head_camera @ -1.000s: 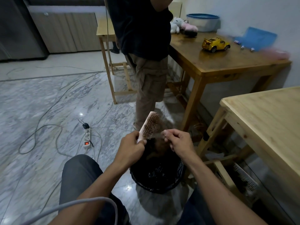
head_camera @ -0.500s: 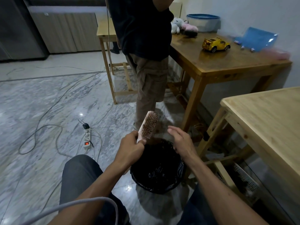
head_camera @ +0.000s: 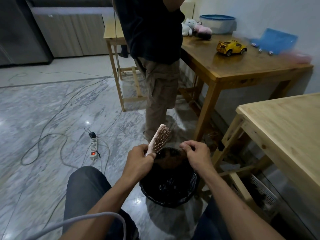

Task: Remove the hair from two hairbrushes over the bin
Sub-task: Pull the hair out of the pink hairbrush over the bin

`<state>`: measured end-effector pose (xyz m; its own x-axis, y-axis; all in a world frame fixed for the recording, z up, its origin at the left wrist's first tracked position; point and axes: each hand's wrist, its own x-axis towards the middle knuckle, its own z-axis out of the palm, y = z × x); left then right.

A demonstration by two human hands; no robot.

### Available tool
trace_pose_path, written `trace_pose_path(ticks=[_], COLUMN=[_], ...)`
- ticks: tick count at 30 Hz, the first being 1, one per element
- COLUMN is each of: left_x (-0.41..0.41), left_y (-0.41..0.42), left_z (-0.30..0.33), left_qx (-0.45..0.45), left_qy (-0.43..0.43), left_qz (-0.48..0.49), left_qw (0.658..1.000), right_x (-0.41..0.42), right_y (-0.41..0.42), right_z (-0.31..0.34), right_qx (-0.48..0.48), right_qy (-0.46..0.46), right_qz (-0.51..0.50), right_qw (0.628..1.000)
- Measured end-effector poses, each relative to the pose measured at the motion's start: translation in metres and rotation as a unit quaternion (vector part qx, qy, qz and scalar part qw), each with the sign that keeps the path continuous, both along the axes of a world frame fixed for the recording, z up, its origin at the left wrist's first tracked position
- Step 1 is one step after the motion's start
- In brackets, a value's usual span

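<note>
- Hairbrush point(head_camera: 159, 139) gripped at its handle by left hand point(head_camera: 140, 159), bristles tilted right, above the bin point(head_camera: 168, 189).
- Right hand point(head_camera: 196, 155) beside it, fingertips point(head_camera: 183, 146) pinched on a dark hair clump point(head_camera: 170, 157) over the bin.

Glossy grey marble floor point(head_camera: 43, 110) strewn with cables, wooden tables point(head_camera: 242, 66) along a white wall point(head_camera: 277, 13).

Bin point(head_camera: 168, 196) on marble floor point(head_camera: 43, 115)

I'm in a home room: marble floor point(head_camera: 43, 110), wooden tables point(head_camera: 242, 66), soft toys point(head_camera: 189, 26), a toy car point(head_camera: 231, 47).
</note>
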<state>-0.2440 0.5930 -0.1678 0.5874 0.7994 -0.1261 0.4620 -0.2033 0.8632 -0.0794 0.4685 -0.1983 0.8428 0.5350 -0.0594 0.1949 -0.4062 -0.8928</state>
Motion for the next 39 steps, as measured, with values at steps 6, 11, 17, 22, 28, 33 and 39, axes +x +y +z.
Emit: trace_pose_path(ticks=[6, 11, 17, 22, 28, 33, 39], left_x=[-0.005, -0.001, 0.006, 0.005, -0.006, -0.007, -0.003], left_y=[0.027, 0.009, -0.001, 0.012, 0.034, 0.033, 0.020], left_z=[0.001, 0.008, 0.007, 0.004, -0.012, -0.016, -0.003], left_qx=[-0.016, 0.021, 0.072, -0.027, -0.168, -0.156, -0.040], left_qy=[-0.017, 0.007, 0.022, -0.012, -0.046, -0.058, -0.039], left_qz=[0.075, -0.008, -0.117, -0.039, 0.075, 0.072, -0.003], left_qw=[0.997, 1.000, 0.990, 0.999, 0.982, 0.983, 0.998], right_x=[0.010, 0.006, -0.008, -0.016, -0.004, -0.005, -0.002], right_y=[-0.020, -0.009, 0.008, 0.011, -0.001, -0.002, -0.001], right_z=[-0.009, -0.007, 0.011, 0.010, 0.007, 0.003, -0.010], right_qx=[-0.027, -0.089, 0.112, 0.158, 0.190, 0.187, -0.015], right_qy=[0.009, 0.014, 0.221, 0.204, 0.192, 0.184, 0.132], right_qz=[-0.055, 0.040, 0.143, 0.102, 0.037, -0.012, 0.022], right_qw=[0.998, 0.995, 0.958, 0.961, 0.962, 0.965, 0.991])
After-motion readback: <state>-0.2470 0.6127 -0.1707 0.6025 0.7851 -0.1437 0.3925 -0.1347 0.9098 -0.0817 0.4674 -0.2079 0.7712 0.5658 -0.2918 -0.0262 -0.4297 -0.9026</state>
